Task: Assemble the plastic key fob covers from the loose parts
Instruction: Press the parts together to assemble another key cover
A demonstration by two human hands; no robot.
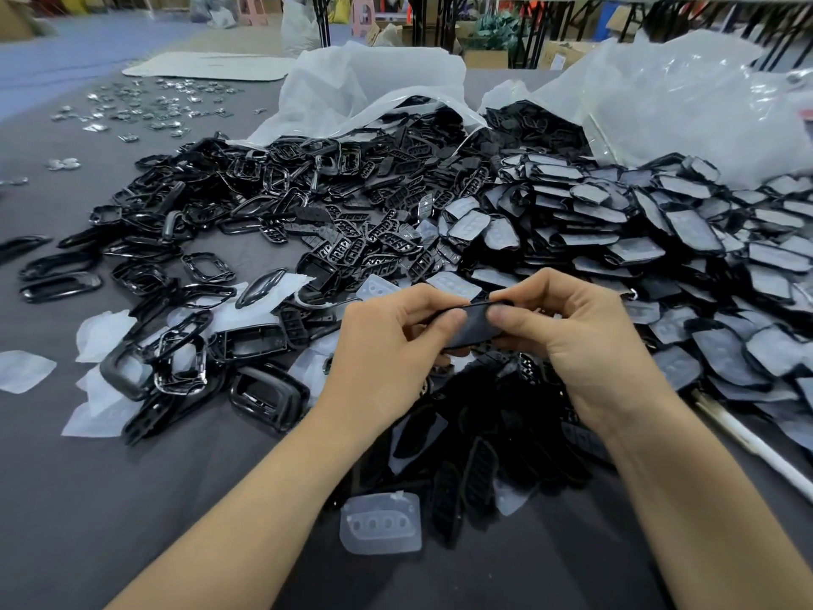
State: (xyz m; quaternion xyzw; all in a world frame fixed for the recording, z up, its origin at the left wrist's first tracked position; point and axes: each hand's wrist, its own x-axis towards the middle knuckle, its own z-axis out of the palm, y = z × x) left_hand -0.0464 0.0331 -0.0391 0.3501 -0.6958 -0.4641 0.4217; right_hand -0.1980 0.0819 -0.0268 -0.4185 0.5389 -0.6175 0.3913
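a black cover piece (477, 325) is held dead centre of the frame, up off the grey table (88, 499). it's pinched from both ends. the left hand (396, 341) is curled round its left end with the thumb pressed on the near face, and the right hand (572, 336) grips the right end the same way. both thumbs are nearly touching on the piece. whether it's 1 part or 2 pressed together can't be told from this angle.

right below the hands a dark heap of black parts (484, 433) is spread out, blurry. a translucent button pad (382, 523) with 4 round dimples is lying flat at the lower centre, just beside that heap.

the rest of the table is buried in stock:
- glossy black frames (246, 187) are piled across the left and centre, with a few bigger ones (268, 396) lying on white film scraps at the lower left
- slotted black inserts (387, 222) are dumped in the middle
- flat film-backed pieces (660, 239) are stacked like shingles all over the right side

2 clear plastic bags (374, 81) are slumped open behind the piles in the upper centre and upper right. small shiny metal bits (145, 103) are scattered at the upper left, near a pale flat sheet (206, 66). a white rod (748, 442) is seen at the lower right edge, partly under the film-backed pieces.
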